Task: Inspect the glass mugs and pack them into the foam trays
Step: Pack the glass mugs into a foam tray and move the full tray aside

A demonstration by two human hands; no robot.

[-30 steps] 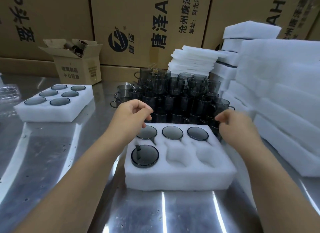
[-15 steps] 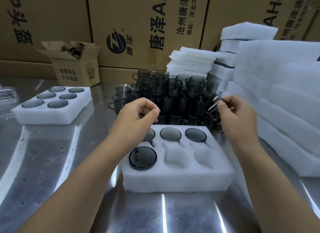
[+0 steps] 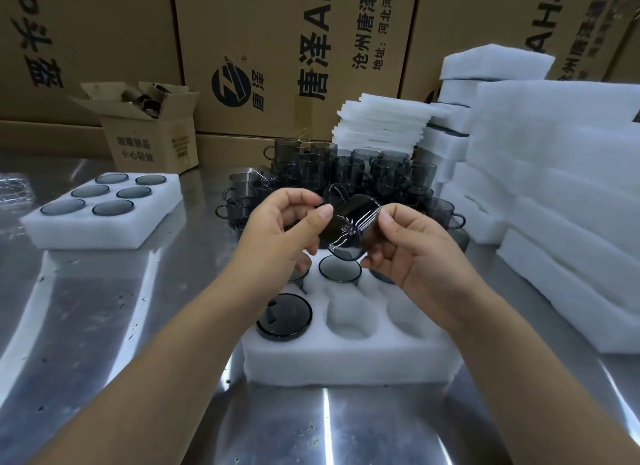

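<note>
A smoked-glass mug (image 3: 349,227) is held tilted between both hands, just above the far row of the foam tray (image 3: 346,364). The left hand (image 3: 287,229) pinches it near the handle with its fingers (image 3: 320,218), and the right hand (image 3: 415,253) clamps the opposite wall. It looks light, stiff, slick and breakable, so a two-sided hold on the body suits it. Two empty pockets (image 3: 349,314) lie below the fingers.

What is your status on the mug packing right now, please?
Left hand and right hand grip one mug over near tray. Four packed, two pockets empty. Nothing blocking.
</note>
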